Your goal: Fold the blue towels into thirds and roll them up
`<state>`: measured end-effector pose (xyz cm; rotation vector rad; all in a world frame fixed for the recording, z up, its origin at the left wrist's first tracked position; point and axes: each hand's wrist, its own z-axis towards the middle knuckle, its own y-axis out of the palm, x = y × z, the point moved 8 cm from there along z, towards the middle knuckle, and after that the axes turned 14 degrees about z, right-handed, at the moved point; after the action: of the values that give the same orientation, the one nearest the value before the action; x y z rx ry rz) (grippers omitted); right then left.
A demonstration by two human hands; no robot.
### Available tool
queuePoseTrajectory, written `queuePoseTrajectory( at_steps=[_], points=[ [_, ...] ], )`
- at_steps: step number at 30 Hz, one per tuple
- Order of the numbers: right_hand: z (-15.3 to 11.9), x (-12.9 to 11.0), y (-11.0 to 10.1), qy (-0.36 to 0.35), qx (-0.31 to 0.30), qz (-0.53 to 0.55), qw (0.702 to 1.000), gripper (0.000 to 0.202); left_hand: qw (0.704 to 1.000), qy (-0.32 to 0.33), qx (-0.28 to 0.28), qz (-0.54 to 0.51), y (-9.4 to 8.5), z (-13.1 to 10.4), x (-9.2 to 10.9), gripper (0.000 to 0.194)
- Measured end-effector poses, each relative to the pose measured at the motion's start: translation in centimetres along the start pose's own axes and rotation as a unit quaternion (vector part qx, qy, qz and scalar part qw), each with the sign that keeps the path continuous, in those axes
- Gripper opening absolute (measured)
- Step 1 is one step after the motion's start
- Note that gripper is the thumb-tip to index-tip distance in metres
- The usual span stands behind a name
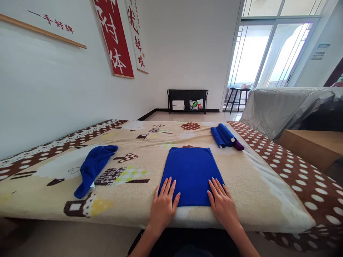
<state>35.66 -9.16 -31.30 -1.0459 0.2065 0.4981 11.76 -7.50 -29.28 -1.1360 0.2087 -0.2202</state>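
Note:
A blue towel (190,171) lies flat as a neat rectangle near the front edge of the blanket-covered surface. My left hand (164,203) rests on its near left corner, fingers stretched out and slightly spread. On the near right corner lies my right hand (221,201), its fingers also extended. Neither hand grips the cloth. Off to the left sits a crumpled blue towel (95,167) with a small white tag. Toward the far right, several rolled towels (225,135) lie side by side, blue ones and a purple one.
The patterned blanket (254,182) has a brown polka-dot border. Right of it stand a cardboard box (313,142) and furniture under a plastic sheet (289,107). A black rack (187,95) is by the back wall, and a stool (238,96) stands near the glass doors.

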Motion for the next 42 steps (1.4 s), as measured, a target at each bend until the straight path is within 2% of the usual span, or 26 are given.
queuePoseTrajectory(
  at_steps=[4,9,12,14,16,19,21,23,25,27,30,34,36,39,42],
  points=[
    [-1.6,1.2,-0.6,0.007,0.033,-0.026,0.999,0.055,1.000,-0.001,0.009,0.019,-0.4,-1.9,-2.0,0.059],
    [-3.5,1.9,-1.2,-0.001,0.048,-0.049,0.998,0.055,0.999,0.028,-0.016,0.011,-0.1,-3.2,-3.0,0.059],
    [-3.7,2.0,-1.7,0.013,0.044,-0.055,0.997,0.051,0.999,0.028,-0.036,-0.007,-0.4,-3.0,-3.4,0.057],
    [-2.6,1.4,-1.9,0.024,0.035,-0.048,0.998,0.050,0.999,0.033,-0.036,-0.023,-1.2,-2.1,-3.0,0.057],
    [-0.3,-0.1,-1.8,0.014,0.011,-0.018,1.000,0.050,0.996,0.061,-0.033,-0.050,-2.2,-0.2,-1.8,0.057],
    [5.1,-3.4,0.3,-0.036,-0.082,0.052,0.995,0.052,0.985,0.139,-0.050,-0.093,-2.7,4.2,1.6,0.057],
    [8.8,-4.7,3.1,-0.052,-0.180,0.077,0.979,0.055,0.974,0.183,-0.082,-0.101,-1.5,7.8,3.6,0.057],
    [12.1,-5.0,5.4,-0.062,-0.229,0.084,0.968,0.055,0.965,0.207,-0.132,-0.090,1.0,11.4,4.8,0.058],
    [14.7,-3.9,7.1,-0.055,-0.247,0.080,0.964,0.054,0.961,0.211,-0.161,-0.081,3.5,14.5,4.8,0.057],
    [16.3,-1.9,7.9,-0.037,-0.250,0.070,0.965,0.055,0.962,0.192,-0.181,-0.067,5.8,16.6,3.4,0.055],
    [17.1,2.3,7.4,0.012,-0.233,0.045,0.971,0.058,0.973,0.130,-0.188,-0.037,7.7,17.8,-0.2,0.055],
    [16.3,7.9,5.6,0.096,-0.196,0.003,0.976,0.063,0.983,0.016,-0.182,0.006,8.5,17.4,-5.9,0.061],
    [16.0,9.4,5.2,0.114,-0.194,-0.010,0.974,0.064,0.983,-0.009,-0.181,0.020,8.7,17.2,-7.4,0.060],
    [16.6,9.5,5.6,0.117,-0.196,-0.018,0.973,0.066,0.984,-0.005,-0.177,0.030,8.8,17.7,-7.2,0.058],
    [18.1,7.3,7.0,0.092,-0.203,-0.010,0.975,0.065,0.983,0.034,-0.179,0.024,9.0,19.1,-4.7,0.058]
  ],
)
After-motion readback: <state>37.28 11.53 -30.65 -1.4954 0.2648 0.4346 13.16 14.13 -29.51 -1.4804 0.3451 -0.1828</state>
